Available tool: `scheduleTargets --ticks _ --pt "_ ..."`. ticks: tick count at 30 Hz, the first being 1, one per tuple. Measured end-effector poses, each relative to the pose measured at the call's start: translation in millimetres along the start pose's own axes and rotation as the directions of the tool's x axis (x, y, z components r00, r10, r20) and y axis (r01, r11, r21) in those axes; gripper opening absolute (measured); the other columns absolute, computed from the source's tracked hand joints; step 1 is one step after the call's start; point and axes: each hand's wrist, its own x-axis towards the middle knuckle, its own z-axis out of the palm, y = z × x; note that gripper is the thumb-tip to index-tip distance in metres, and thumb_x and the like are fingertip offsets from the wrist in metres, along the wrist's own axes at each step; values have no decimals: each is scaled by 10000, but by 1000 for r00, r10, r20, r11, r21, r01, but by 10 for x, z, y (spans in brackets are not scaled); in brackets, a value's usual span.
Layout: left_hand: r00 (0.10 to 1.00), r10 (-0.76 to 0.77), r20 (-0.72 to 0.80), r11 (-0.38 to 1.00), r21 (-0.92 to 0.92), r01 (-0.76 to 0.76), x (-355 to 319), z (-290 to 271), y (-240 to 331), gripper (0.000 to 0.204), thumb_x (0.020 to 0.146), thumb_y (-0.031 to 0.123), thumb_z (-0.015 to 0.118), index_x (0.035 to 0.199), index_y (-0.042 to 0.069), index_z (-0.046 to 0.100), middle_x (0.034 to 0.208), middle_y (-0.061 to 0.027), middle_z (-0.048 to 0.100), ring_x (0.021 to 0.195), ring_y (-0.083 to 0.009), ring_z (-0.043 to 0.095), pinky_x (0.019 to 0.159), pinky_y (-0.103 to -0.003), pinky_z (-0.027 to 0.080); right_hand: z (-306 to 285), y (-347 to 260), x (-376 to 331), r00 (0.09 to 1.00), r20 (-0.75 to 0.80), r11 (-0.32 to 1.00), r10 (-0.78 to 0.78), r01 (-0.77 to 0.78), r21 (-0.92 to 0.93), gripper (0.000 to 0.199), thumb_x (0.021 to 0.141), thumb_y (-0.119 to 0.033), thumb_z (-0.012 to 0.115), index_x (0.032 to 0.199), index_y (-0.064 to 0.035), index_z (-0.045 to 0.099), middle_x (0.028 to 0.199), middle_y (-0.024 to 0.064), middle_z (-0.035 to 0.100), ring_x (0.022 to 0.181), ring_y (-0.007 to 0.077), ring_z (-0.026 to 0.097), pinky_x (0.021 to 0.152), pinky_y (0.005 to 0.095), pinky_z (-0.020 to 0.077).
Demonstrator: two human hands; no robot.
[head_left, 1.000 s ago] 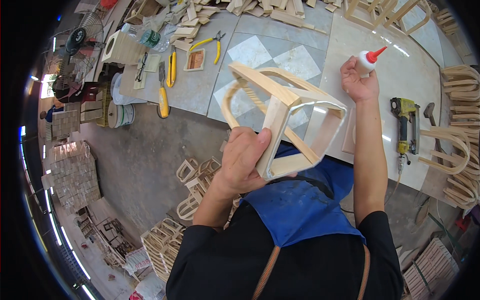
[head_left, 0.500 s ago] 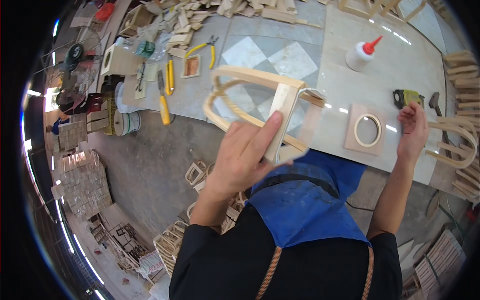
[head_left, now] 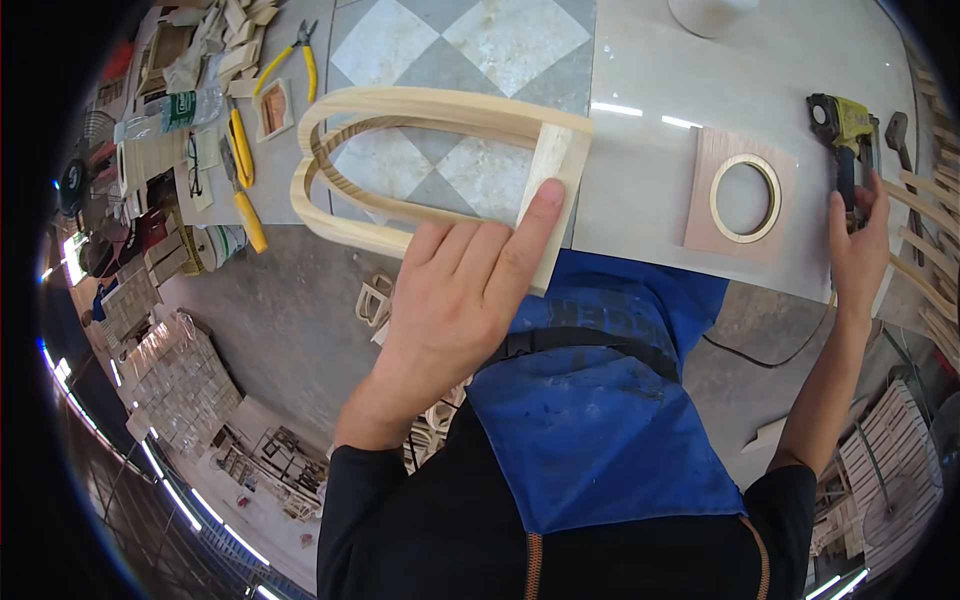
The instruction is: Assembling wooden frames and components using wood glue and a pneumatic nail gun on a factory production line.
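My left hand [head_left: 455,285] is closed on the near side of a pale wooden frame [head_left: 390,100], its index finger pressed along the flat end bar. The frame has two rounded loops joined by that bar and is held over the table's front edge. At the right, my right hand [head_left: 862,250] is open, thumb and fingers apart on either side of the handle of a green and black nail gun [head_left: 840,118]. Whether the fingers touch the handle is hard to tell. Between the hands lies a square wooden panel with a ringed round hole [head_left: 705,190].
Yellow-handled pliers [head_left: 308,65], other yellow-handled tools [head_left: 242,150] and a plastic bottle [head_left: 195,108] lie at the left. A hammer [head_left: 900,140] and wooden loops [head_left: 925,205] are at the right. A white bottle [head_left: 712,15] stands at the far edge of view.
The wooden frame has turned flatter and moved left with my left hand. My right hand has opened from curled fingers and come to the nail gun's handle. The whole view has shifted.
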Motion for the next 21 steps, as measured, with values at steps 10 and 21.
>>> scheduleTargets --ticks 10,21 --pt "994 21 -104 999 49 -16 -192 192 -14 538 898 73 678 1421 -13 581 797 -11 425 668 -152 396 703 -279 389 -125 -158 435 980 116 986 164 -161 -41 670 822 -145 630 1478 -68 517 1103 134 701 885 241 627 794 326 504" --pt "989 16 -147 1000 5 -16 -153 232 -46 522 892 47 676 1406 -7 600 764 -10 390 633 -152 340 632 -277 342 -1179 -1281 -736 883 437 625 173 -441 644 542 813 -85 721 1309 91 591 703 64 616 543 99 521 520 170 404"
